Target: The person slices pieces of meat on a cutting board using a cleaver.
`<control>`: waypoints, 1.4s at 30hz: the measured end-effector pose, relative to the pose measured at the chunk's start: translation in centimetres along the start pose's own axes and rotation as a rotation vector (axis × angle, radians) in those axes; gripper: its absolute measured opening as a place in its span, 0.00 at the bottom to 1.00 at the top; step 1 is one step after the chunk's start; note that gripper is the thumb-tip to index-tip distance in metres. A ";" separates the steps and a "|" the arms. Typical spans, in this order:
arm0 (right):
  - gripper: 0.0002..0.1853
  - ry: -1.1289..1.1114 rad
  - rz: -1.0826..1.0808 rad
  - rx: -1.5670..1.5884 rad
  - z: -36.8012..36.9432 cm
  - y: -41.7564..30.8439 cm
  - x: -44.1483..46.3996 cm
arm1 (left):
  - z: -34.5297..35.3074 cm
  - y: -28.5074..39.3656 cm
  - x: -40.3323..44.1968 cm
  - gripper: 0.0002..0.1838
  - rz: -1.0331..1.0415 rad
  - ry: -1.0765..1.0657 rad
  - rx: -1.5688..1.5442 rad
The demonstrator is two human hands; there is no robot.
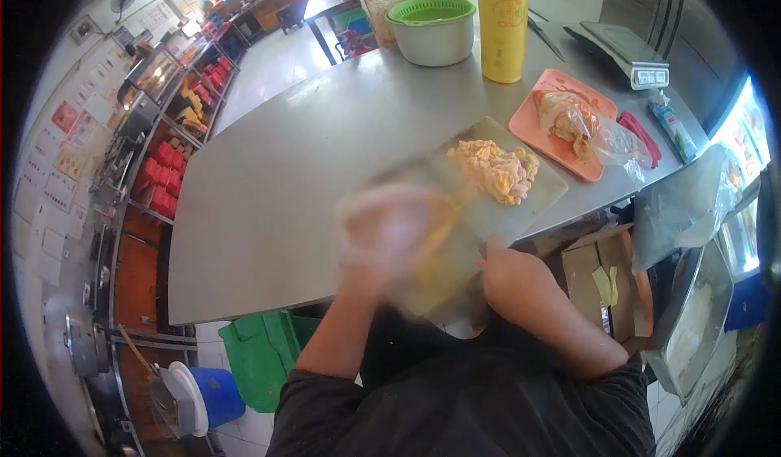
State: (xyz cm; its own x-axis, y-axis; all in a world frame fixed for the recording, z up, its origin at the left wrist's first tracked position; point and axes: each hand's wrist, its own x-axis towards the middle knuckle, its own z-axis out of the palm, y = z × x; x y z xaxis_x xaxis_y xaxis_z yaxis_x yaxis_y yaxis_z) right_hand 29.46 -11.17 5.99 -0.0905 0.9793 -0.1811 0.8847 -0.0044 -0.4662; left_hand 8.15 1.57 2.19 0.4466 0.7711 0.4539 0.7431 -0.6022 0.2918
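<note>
My left hand [378, 233] is over the left part of the cutting board, badly smeared by motion. A whitish-pink patch covers it; whether that is something held or just blur, I cannot tell. My right hand [512, 274] is closed at the board's near right edge, and what its fingers grip is hidden. The pale, translucent cutting board [533, 213] lies at a slant on the metal table, its near left part blurred. A heap of pale yellowish pieces, looking like raw chicken [498, 170], sits on its far part. A yellowish streak [439, 241] shows beside my left hand.
Behind the board lies a pink tray [590, 170] with a plastic bag of food [561, 115]. Farther back stand a yellow cylinder [503, 26], a pot with a green strainer [431, 38] and a scale [626, 54]. An open cardboard box [582, 282] is below right.
</note>
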 end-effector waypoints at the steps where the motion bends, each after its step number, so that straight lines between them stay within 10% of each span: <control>1: 0.12 -0.009 0.006 0.004 0.2 -0.2 0.3 | 0.8 -0.3 -0.4 0.14 -0.003 -0.010 -0.004; 18: 0.11 0.141 -0.131 -0.030 5.8 0.0 12.9 | 2.3 -1.1 0.2 0.15 -0.296 -0.307 0.047; 34: 0.08 -0.150 0.137 -0.223 -1.9 1.3 -6.0 | 5.9 -4.3 -1.3 0.18 -0.127 0.070 -0.094; 42: 0.14 -0.057 0.036 -0.158 -1.5 2.1 -2.5 | 1.0 -1.3 0.4 0.15 -0.161 -0.180 -0.123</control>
State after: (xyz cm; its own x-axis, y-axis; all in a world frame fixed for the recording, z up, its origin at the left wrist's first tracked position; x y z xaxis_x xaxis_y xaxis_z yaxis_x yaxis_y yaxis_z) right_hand 32.25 -13.30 6.79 -0.0793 0.9660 -0.2462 0.9484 -0.0029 -0.3171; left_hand 7.91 2.85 1.16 0.4171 0.8767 0.2396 0.7506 -0.4810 0.4531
